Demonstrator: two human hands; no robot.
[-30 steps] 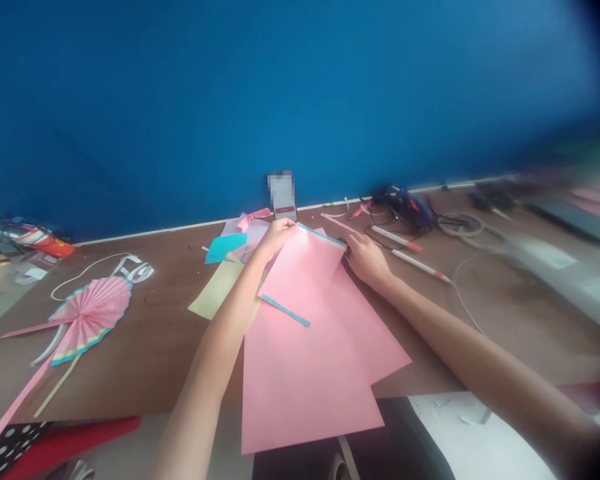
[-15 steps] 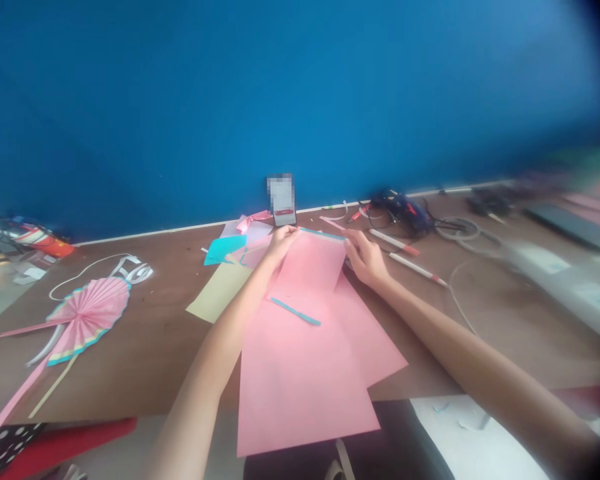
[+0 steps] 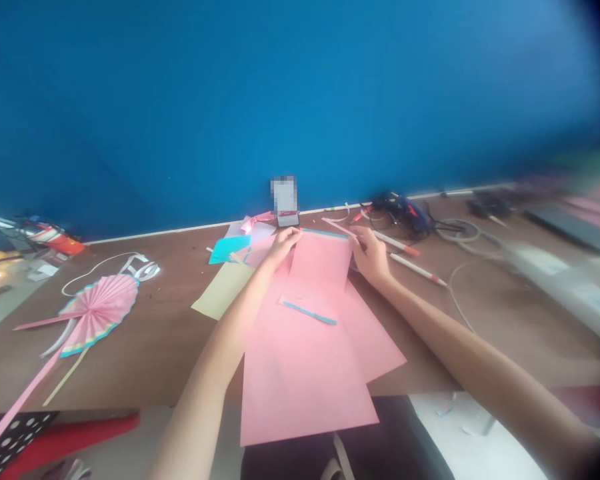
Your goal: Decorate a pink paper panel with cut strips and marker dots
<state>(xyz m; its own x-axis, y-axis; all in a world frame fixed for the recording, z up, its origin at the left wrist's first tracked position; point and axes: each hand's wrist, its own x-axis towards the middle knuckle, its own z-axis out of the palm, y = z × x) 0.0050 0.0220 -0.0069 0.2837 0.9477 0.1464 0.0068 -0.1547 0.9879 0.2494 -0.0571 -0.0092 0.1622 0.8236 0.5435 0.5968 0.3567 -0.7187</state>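
Between my two hands is a narrow pink paper sheet (image 3: 321,267) with blue strips along its far and near edges. At its far left corner, my left hand (image 3: 285,245) pinches the paper. My right hand (image 3: 371,255) grips the far right corner with bent fingers. Beneath it lie larger pink sheets (image 3: 300,380), overlapping and reaching past the table's front edge. Part of the stack is hidden by the held sheet and my left forearm.
A pleated pink paper fan (image 3: 105,303) lies at the left. Behind my hands a phone (image 3: 286,200) leans on the blue wall. Yellow paper (image 3: 223,290) and cyan paper (image 3: 230,249) are left of centre. Red-and-white pens (image 3: 417,268) and a cable (image 3: 460,230) lie at the right.
The near end of the held pink sheet has shifted slightly to the right. Both hands keep their hold on its far corners. The whole view has moved a little.
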